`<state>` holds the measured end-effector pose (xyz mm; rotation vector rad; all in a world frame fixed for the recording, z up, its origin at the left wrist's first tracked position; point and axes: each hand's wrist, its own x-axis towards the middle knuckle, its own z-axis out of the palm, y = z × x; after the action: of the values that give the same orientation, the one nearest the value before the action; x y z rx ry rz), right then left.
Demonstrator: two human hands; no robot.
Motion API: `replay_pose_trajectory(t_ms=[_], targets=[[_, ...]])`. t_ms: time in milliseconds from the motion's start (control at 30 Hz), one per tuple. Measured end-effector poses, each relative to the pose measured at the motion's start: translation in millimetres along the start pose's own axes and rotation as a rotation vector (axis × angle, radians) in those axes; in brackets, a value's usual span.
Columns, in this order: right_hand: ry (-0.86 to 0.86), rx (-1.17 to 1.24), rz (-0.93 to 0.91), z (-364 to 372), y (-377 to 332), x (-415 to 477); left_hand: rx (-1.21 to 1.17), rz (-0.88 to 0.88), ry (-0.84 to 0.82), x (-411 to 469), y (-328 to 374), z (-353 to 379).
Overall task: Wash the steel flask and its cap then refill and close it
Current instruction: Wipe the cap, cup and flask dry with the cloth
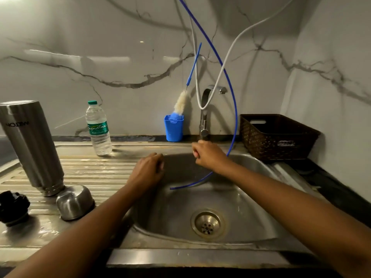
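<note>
Steel flask (pixel 32 145) inverted, axis near-upright, left of left grip (pixel 149 169) (nearer, curled, empty); right grip (pixel 208 155) apparently clamped on tap spout (pixel 203 121).

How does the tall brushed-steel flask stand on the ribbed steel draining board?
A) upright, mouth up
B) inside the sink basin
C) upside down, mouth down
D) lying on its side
C: the tall brushed-steel flask rests with its threaded mouth down on the ribbed steel draining board, and its printed lettering reads inverted.
</note>
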<state>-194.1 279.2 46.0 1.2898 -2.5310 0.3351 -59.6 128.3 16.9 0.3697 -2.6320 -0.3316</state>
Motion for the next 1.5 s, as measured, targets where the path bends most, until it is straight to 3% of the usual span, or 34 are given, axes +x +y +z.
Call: replay_pose_trajectory(t_ms=[67,167,200,233,300,367,400,500,533,700,900,1000,1100,1333,1500], targets=[[-0.091,0.064,-0.045,-5,6,-30,0.032,0.051,-0.074,-4,10,0],[-0.397,0.003,-0.042,5,25,-68,0.24,0.077,-0.411,-11,19,11],[-0.414,-0.014,-0.027,11,32,-77,0.261,0.078,-0.477,-16,24,13],[-0.343,0.001,-0.001,12,36,-83,0.245,0.081,-0.428,-18,27,12],[-0.077,0.1,0.036,6,35,-85,0.167,0.102,-0.178,-19,33,4],[-0.001,0.149,0.051,-2,33,-82,0.152,0.147,-0.076,-20,40,0],[-0.085,0.139,0.036,-4,32,-81,0.184,0.142,-0.16,-18,40,5],[-0.63,0.025,0.062,6,36,-86,0.26,0.054,-0.658,-22,34,27],[-0.664,0.001,0.072,8,37,-87,0.232,0.033,-0.72,-22,33,31],[-0.257,0.029,0.096,-2,57,-80,0.139,0.062,-0.614,-15,41,30],[0.287,-0.28,0.272,-36,124,-81,-0.047,0.052,-0.601,4,85,28],[0.313,-0.289,0.394,-44,157,-88,-0.318,0.037,-0.543,22,120,33],[0.286,-0.265,0.467,-45,179,-94,-0.673,-0.086,-0.458,44,161,53],[0.442,-0.311,0.33,-51,178,-97,-1.266,-0.426,-0.37,85,238,75],[0.296,-0.29,0.253,-69,168,-106,-1.402,-0.441,-0.293,85,255,84]])
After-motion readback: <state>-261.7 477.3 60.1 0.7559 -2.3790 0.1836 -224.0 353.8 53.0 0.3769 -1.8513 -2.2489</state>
